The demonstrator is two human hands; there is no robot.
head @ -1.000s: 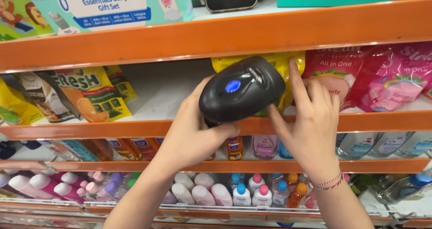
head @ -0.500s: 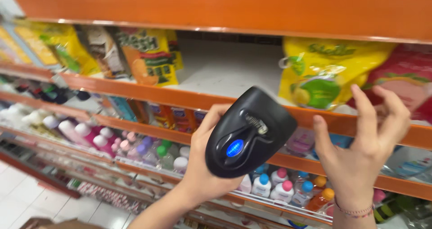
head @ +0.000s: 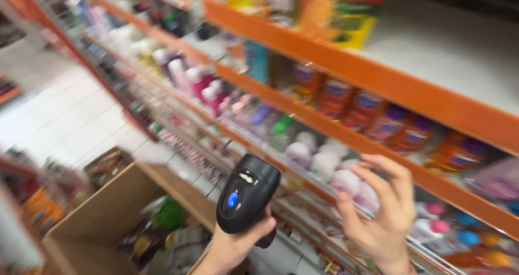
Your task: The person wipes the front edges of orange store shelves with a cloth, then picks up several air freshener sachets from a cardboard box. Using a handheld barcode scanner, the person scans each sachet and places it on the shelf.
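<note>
My left hand (head: 232,247) grips a black handheld scanner (head: 247,194) with a small blue light on its top; it sits low in the middle of the view. To its right my right hand (head: 378,210) is raised with fingers spread and holds nothing. It hovers in front of a shelf of white and pink bottles (head: 346,180), not clearly touching them. The whole picture is blurred by motion.
Orange shop shelves (head: 378,77) run diagonally from upper left to lower right, packed with bottles, tubes and pouches. An open cardboard box (head: 108,210) with mixed goods stands on the white tiled floor (head: 59,118) at lower left. Another rack edge shows at far left.
The view has swung left and down: the upper shelves slid out of sight, the floor and cardboard box came into view. Both hands dropped lower in the view, the scanner still held.
</note>
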